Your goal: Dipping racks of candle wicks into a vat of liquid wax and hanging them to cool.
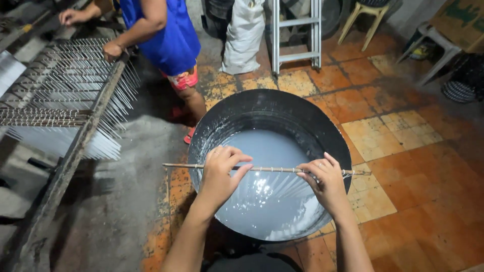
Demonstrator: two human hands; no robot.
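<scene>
Over pale-liquid basin [322, 126], both hands' grip on stick [267, 169]

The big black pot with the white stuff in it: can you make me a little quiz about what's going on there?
1. True or false: both hands grip the thin stick above the black pot.
2. What hangs from the stick? A) thin white strands B) metal spoons C) paper bags
3. Where is the other person: beside the rack or behind the ladder?

Key: 1 true, left hand and right hand; 2 A; 3 beside the rack.
</scene>
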